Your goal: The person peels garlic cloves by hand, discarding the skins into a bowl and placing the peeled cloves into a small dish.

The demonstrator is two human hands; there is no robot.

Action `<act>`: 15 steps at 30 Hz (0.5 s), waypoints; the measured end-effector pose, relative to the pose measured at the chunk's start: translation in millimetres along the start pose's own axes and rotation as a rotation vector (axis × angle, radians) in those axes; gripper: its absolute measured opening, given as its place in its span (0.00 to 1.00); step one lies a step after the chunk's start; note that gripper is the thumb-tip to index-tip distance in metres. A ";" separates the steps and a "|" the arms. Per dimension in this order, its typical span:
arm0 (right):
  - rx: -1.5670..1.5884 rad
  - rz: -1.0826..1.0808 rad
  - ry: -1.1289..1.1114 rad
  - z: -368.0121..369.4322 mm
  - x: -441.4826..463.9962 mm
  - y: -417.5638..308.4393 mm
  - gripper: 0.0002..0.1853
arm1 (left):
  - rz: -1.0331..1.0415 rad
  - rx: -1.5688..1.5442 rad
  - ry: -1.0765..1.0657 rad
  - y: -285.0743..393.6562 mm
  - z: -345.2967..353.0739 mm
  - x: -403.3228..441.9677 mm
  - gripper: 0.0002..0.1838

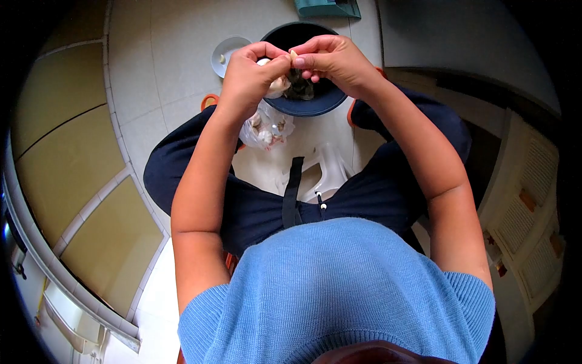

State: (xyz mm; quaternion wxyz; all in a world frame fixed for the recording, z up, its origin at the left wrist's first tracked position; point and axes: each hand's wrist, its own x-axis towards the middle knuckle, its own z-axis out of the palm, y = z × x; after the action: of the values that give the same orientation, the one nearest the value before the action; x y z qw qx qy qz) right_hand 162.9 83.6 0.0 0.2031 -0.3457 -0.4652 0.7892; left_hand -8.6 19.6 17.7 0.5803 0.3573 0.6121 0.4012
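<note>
Above a dark round bin (309, 111), my two hands meet with fingertips pinched together. A small pale garlic clove (294, 54) is between the thumb and forefinger of my right hand (335, 60). My left hand (254, 73) is closed, its thumb and forefinger tips touching or nearly touching the clove. Below its fingers shows a whitish garlic bulb (277, 87), apparently held in that hand and partly covered by it. Dark scraps, hard to make out, lie inside the bin. A white plate (217, 60) with a pale clove (222, 59) on it is beyond my left hand.
A clear plastic bag (265, 128) with garlic rests on the tiled floor before the bin. Near my knees stands a white plastic stool (330, 164). A teal dustpan-like object (327, 8) lies at the far edge. Yellowish panels (76, 164) line the left side.
</note>
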 end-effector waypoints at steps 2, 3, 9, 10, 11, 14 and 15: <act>0.137 0.052 0.000 -1.4 1.6 -2.0 0.12 | -0.001 -0.044 -0.015 5.7 -0.9 0.2 0.07; 0.132 0.043 -0.002 -2.0 0.9 -3.0 0.12 | -0.012 -0.091 -0.025 8.8 -0.6 -1.7 0.08; -0.016 -0.029 -0.008 -2.8 1.0 -2.5 0.11 | 0.003 -0.069 -0.009 9.1 1.0 -2.6 0.08; -0.027 -0.033 -0.012 -1.1 -0.5 -5.8 0.10 | 0.021 -0.020 -0.006 7.8 1.1 -1.7 0.08; -0.030 -0.040 -0.014 -0.2 -0.5 -7.0 0.10 | 0.037 0.029 -0.002 6.5 0.8 -0.9 0.09; -0.048 -0.024 0.001 -1.2 0.5 -3.5 0.08 | 0.055 0.046 0.039 2.9 7.4 -1.9 0.07; -0.052 -0.030 -0.001 -1.3 0.9 -3.9 0.08 | 0.061 0.077 0.060 2.4 8.5 -1.8 0.06</act>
State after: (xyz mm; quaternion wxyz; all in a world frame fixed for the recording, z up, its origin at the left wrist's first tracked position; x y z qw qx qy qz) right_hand 163.2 86.8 2.8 0.2053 -0.3436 -0.4909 0.7738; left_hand -0.1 19.6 20.6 0.5349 0.3855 0.6331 0.4055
